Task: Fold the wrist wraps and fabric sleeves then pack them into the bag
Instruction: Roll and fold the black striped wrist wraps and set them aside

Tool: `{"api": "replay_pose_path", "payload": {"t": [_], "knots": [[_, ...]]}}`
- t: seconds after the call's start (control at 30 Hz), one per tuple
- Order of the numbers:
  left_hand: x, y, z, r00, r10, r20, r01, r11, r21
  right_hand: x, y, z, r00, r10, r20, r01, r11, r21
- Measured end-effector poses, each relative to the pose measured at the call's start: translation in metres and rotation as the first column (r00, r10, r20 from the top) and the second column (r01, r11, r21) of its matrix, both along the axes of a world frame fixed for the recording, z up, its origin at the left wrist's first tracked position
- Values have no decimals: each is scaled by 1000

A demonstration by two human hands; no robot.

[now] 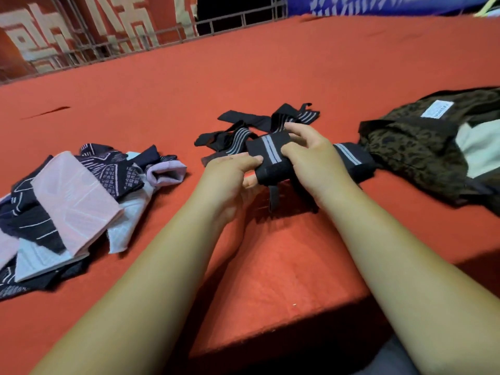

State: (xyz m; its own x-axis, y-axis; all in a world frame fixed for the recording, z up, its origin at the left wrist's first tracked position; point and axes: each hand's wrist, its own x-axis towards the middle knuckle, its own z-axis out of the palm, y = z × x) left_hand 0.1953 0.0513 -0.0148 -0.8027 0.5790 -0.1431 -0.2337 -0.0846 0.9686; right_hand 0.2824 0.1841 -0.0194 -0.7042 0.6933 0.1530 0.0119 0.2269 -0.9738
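Observation:
Both hands hold a black wrist wrap (270,155) with a grey stripe, folded into a thick pad just above the red surface. My left hand (230,174) pinches its left edge between thumb and fingers. My right hand (311,155) grips its right side, fingers curled over the top. A strap end hangs below the pad. Behind it lie loose black wraps (259,125) with grey stripes, tangled together. A folded wrap (351,158) rests to the right, against the dark leopard-print bag (416,152). Fabric sleeves (73,201) in pink, navy and pale blue lie piled at the left.
Everything lies on a red carpeted platform (270,63) whose front edge drops off just below my forearms. A metal railing (135,36) runs along the far left side. The bag's mouth shows a pale lining (479,147).

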Motion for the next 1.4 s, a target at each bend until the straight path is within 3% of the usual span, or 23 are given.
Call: {"api": "replay_pose_path", "payload": {"t": [0.17, 0.33, 0.47, 0.53, 0.63, 0.77, 0.87, 0.93, 1.0, 1.1, 1.27, 1.33, 1.4], "knots": [[-22, 60, 5, 999, 36, -17, -36, 999, 8, -2, 37, -1, 988, -157, 2, 157, 987, 30], [-32, 108, 0, 996, 43, 75, -45, 999, 27, -9, 56, -5, 973, -232, -3, 232, 972, 29], [-47, 133, -17, 996, 55, 70, -51, 997, -58, -13, 67, -8, 963, -267, 46, 265, 963, 44], [-56, 139, -29, 997, 77, 26, -72, 987, -145, -15, 71, -10, 963, -262, 60, 260, 965, 38], [-71, 142, -47, 969, 47, -241, -132, 927, -352, -19, 73, -11, 962, -263, 71, 261, 965, 34], [-84, 140, -56, 803, -94, -588, -271, 822, -501, -25, 71, -13, 962, -266, 69, 265, 964, 25], [-88, 131, -54, 560, -121, -819, -543, 694, -473, -27, 66, -12, 965, -252, 73, 246, 966, 79], [-93, 121, -56, 428, -213, -878, -667, 582, -466, -28, 62, -11, 966, -251, 66, 244, 966, 88], [-100, 113, -60, 361, -324, -874, -727, 489, -482, -29, 59, -10, 968, -244, 57, 240, 968, 78], [-109, 102, -61, 396, -340, -853, -731, 445, -517, -30, 55, -9, 971, -232, 55, 227, 969, 95], [-126, 83, -50, 588, -228, -776, -682, 376, -627, -31, 46, -6, 976, -212, 54, 208, 975, 78], [-136, 74, -50, 676, -285, -680, -588, 348, -731, -31, 44, -6, 976, -211, 54, 207, 975, 80], [-143, 65, -55, 668, -419, -615, -534, 306, -788, -32, 41, -7, 975, -211, 66, 205, 974, 93]]}}
